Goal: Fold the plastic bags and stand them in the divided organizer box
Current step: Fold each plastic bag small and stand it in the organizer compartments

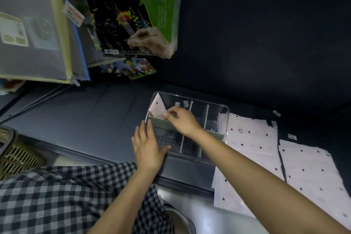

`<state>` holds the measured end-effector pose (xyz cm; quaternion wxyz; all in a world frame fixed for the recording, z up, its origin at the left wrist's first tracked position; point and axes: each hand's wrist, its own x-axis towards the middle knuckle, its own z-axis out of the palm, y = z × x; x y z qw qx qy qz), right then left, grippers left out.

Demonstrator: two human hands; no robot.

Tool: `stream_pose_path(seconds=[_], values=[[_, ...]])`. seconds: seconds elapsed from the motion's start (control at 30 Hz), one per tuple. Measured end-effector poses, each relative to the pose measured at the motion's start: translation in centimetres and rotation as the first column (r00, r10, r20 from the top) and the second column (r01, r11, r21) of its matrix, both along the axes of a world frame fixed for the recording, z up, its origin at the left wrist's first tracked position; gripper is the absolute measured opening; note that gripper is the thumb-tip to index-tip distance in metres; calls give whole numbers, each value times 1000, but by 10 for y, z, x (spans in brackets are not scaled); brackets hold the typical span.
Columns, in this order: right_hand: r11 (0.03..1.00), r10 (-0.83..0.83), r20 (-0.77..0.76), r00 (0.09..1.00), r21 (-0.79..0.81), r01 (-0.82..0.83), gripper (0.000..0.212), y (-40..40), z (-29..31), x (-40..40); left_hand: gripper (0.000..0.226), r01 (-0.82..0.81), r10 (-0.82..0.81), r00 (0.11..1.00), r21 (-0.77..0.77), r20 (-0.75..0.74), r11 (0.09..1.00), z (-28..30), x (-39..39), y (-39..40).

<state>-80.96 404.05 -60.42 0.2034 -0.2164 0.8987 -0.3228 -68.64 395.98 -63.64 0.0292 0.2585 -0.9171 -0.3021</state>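
Hands work at a clear divided organizer box (224, 112) on a dark table (91, 116), where a folded plastic bag (157, 108) stands in the far left compartment.

Fingers of the right hand (182, 119) curl and pinch the folded triangle's near corner, this grip closed on the bag just above a green divider (163, 123). The left hand (148, 146) lies flat with straight fingers against the box's near left corner, holding nothing. Two flat white plastic bags with black dots (252, 144) lie just right of the box, side by side. Stationery packs (131, 15) hang above; a checked garment (57, 195) fills the foreground.
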Motion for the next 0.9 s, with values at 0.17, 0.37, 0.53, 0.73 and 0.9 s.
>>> stream_pose_path(seconds=[0.17, 0.37, 0.53, 0.73, 0.9], values=[[975, -133, -114, 985, -196, 109, 20, 116, 6, 24, 64, 327, -353, 891, -134, -285, 935, 11, 2, 39], [979, -147, -42, 988, 138, 151, 39, 284, -40, 83, 50, 746, -741, 666, 62, -84, 663, -27, 19, 108], [937, 95, -44, 995, 341, -75, 80, 346, -76, 125, 70, 843, -843, 517, 82, 147, 532, -68, 27, 141], [975, 66, -153, 986, 221, -31, 29, 358, -85, 133, 61, 854, -835, 517, -46, 190, 518, -73, 28, 149], [977, -42, -57, 997, 205, 53, 44, 359, -77, 122, 64, 831, -810, 550, -39, 202, 554, -62, 23, 158]])
